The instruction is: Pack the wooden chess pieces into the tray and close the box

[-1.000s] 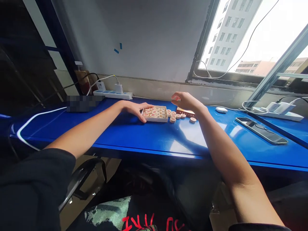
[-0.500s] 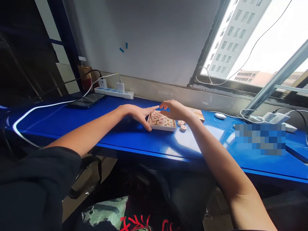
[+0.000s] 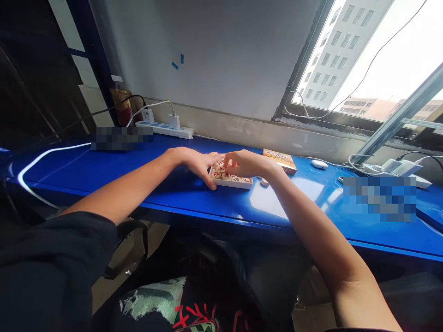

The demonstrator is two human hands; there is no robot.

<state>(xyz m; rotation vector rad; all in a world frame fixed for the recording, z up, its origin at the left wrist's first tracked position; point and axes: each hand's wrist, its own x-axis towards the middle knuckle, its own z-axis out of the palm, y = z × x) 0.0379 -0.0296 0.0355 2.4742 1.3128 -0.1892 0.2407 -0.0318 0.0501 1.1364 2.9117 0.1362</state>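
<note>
A small white tray of round wooden chess pieces with red and dark characters sits on the blue table. My left hand rests flat against the tray's left side, thumb at its front corner. My right hand hovers over the tray with fingers curled down onto the pieces; whether it pinches one is hidden. A loose piece lies just right of the tray, partly behind my right wrist.
An orange printed box lid lies behind the tray. A white power strip with cables sits at the back left, a white mouse and chargers at the right. A window frame rises at the back right.
My right hand came from above the loose pieces leftward and down onto the tray. Fewer loose pieces show beside the tray. My left hand stayed at the tray's left side.
</note>
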